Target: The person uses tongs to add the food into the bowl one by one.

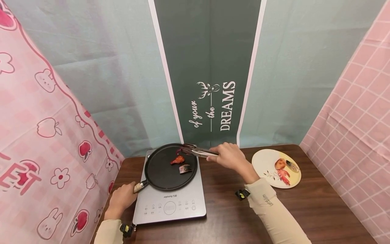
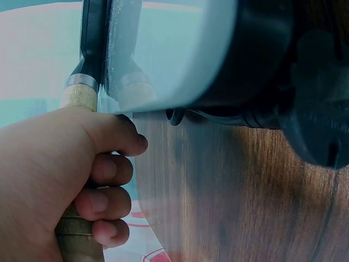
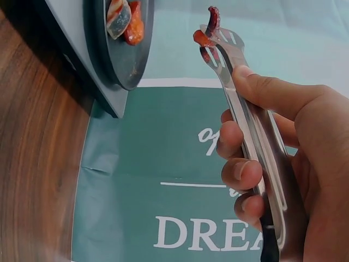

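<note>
A black frying pan [image 1: 159,173] sits on a silver induction cooker [image 1: 164,217]. My left hand [image 1: 122,199] grips the pan's wooden handle [image 2: 82,97], fingers curled round it in the left wrist view. My right hand [image 1: 231,157] holds metal tongs [image 1: 203,152] over the pan's far right rim. Between the tong tips is a dark red, curled food piece [image 3: 214,19] with an orange end, raised off the pan in the right wrist view. A reddish-orange drumstick-shaped piece [image 1: 177,160] and a silver-skinned fish piece [image 1: 185,168] lie in the pan.
A round plate [image 1: 260,161] stands on the brown table [image 1: 225,210] at the right. It bears a browned piece [image 1: 280,164], a fish piece [image 1: 293,166] and a red shape [image 1: 283,176], food or print. Cloth hangs behind and on both sides.
</note>
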Available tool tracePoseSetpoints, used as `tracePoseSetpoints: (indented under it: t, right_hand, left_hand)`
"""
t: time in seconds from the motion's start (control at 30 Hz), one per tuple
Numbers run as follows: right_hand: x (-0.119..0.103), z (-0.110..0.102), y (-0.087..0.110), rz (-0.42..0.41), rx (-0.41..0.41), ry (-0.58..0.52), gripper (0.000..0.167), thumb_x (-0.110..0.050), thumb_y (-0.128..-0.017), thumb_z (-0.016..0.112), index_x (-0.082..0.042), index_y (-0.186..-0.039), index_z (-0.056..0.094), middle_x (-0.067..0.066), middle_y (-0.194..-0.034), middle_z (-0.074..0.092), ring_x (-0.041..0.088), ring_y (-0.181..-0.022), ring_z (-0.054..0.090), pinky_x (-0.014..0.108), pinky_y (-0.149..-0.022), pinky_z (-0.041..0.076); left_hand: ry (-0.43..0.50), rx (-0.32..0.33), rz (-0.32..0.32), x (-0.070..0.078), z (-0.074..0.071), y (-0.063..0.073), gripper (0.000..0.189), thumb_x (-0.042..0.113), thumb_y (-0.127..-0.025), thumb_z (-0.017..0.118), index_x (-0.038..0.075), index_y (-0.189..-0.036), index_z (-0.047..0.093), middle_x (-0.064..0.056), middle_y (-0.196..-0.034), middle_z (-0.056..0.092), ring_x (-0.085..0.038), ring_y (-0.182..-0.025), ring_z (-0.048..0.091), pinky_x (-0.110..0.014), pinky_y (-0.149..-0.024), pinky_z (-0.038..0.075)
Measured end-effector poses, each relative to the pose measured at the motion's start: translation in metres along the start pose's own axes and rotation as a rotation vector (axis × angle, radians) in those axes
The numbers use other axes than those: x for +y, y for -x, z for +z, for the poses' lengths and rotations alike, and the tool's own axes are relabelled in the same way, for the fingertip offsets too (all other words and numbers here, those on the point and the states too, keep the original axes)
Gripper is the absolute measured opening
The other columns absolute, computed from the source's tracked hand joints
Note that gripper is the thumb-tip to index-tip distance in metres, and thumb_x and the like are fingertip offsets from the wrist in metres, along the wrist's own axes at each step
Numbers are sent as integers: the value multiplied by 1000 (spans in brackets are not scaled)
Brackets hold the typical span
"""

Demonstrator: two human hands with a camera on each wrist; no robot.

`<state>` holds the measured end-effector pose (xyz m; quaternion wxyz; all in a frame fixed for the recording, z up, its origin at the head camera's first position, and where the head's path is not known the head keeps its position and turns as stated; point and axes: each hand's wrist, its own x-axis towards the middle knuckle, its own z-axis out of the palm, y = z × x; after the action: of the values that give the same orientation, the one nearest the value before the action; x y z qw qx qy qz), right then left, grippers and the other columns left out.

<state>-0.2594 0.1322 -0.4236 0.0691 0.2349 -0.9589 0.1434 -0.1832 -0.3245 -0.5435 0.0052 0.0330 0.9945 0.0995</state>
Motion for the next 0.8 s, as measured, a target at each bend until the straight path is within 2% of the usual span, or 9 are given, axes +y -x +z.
tracePoseSetpoints:
  t: [0.23, 0.43, 0.63, 0.8]
  right_hand:
    - [-7, 6, -1, -3, -13, 9, 40, -53, -93, 76, -26, -122, 82, 5, -101, 83, 31, -91, 78, 46, -71, 56]
    - [-13, 12, -4, -26, -20, 19, 37, -53, -92, 77, -28, -118, 83, 0, -88, 81, 24, -75, 73, 42, -61, 51]
    - [-20, 18, -4, -49, -18, 28, 39, -54, -91, 77, -27, -119, 83, 2, -93, 82, 25, -74, 74, 42, -60, 50]
    - [-25, 24, -4, -84, -21, 32, 32, -52, -92, 77, -28, -112, 83, -2, -83, 79, 22, -67, 69, 41, -58, 48]
  left_hand:
    - [2, -1, 1, 0, 0, 0, 16, 14, -86, 76, 8, -93, 63, -11, -76, 67, -30, -62, 63, -50, -56, 45]
    - [-5, 0, 2, 0, 1, -1, 16, 14, -86, 76, 8, -93, 63, -11, -76, 67, -31, -62, 63, -50, -56, 46]
    - [-1, -5, -5, -1, 2, -1, 15, 14, -87, 75, 8, -93, 63, -10, -76, 66, -29, -61, 61, -50, -56, 45]
    - [-3, -1, -8, -1, 2, -1, 15, 14, -87, 75, 9, -92, 63, -10, -76, 66, -28, -61, 61, -49, -56, 45]
